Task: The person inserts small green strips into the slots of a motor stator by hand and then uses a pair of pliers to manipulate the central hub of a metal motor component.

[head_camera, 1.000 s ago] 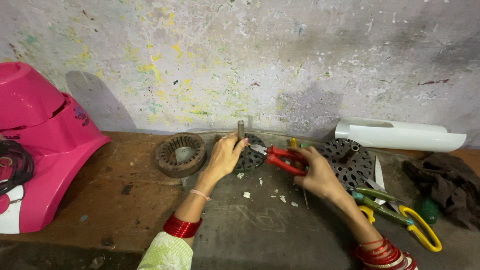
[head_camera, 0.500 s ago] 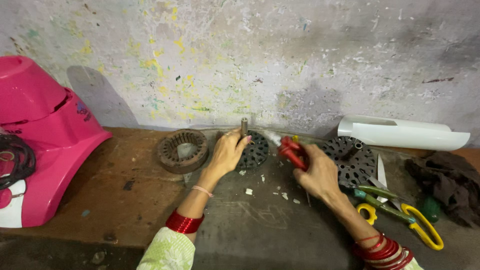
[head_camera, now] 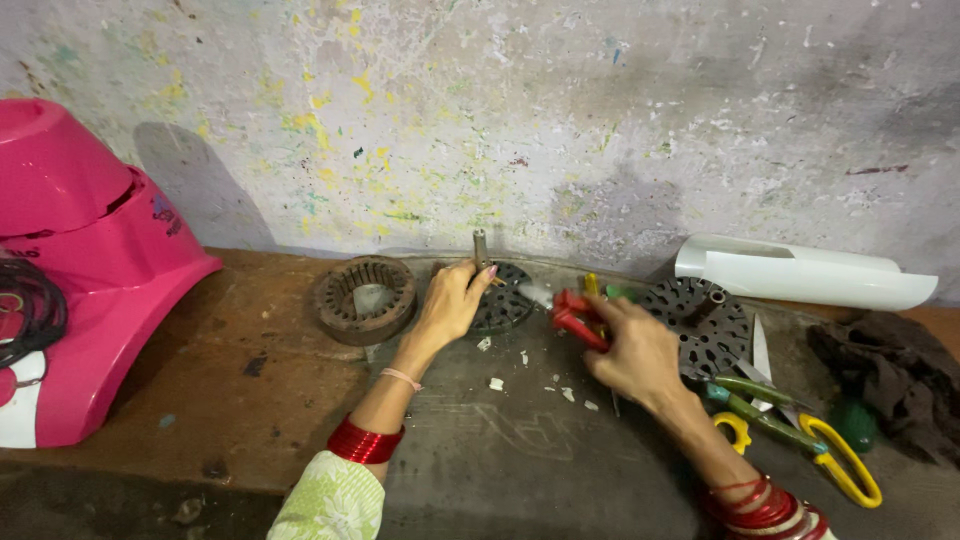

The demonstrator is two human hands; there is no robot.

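Observation:
My left hand rests on a dark round perforated metal disc with an upright shaft, fingers gripping it near the shaft. My right hand holds red-handled pliers, whose jaws point left toward the disc and pinch a small whitish piece. Small white scraps lie on the surface between my hands.
A rusty ring-shaped stator sits left of the disc. A second perforated disc lies to the right, with yellow-handled scissors, green-handled tools, a dark rag and a white curved plastic piece. A pink plastic housing stands at far left.
My right hand has swung the pliers closer to the disc, and the jaws now grip a whitish piece. My left hand stays on the disc.

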